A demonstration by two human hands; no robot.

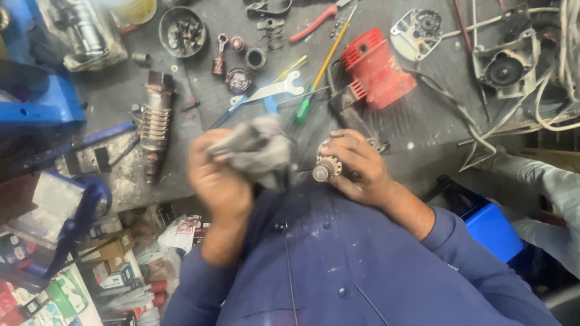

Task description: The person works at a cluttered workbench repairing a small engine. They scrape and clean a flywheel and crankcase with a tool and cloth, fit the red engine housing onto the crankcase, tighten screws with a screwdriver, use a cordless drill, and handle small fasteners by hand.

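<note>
The motor armature (329, 166), a small metal rotor with a geared shaft end pointing toward the person's chest, sat in the right hand (356, 166), whose fingers curled round its far end and gripped it just above the front of the blue shirt (338, 253). Just beside it, the left hand (214, 175) was clenched on a crumpled grey rag (260, 151), blurred, with the cloth's loose edge hanging near the shaft; whether the rag touched the armature could not be told. Both hands were raised close to the body, at the near edge of the dark, grimy surface (417, 127). Beyond the right hand lay a red motor housing (374, 69), and next to it a green-handled screwdriver (317, 81) lay slanted, near a flat silver wrench (275, 89). Farther left on the surface a second, rusty armature (156, 121) lay lengthwise, well apart from the hands. Near the far edge stood a round bowl (181, 31) of small parts, with red-handled pliers (317, 21) to its right. A grey gear case (504, 63) and a tangle of white wires (562, 66) filled the far right corner. A blue box (492, 229) stood below the surface at the right.
</note>
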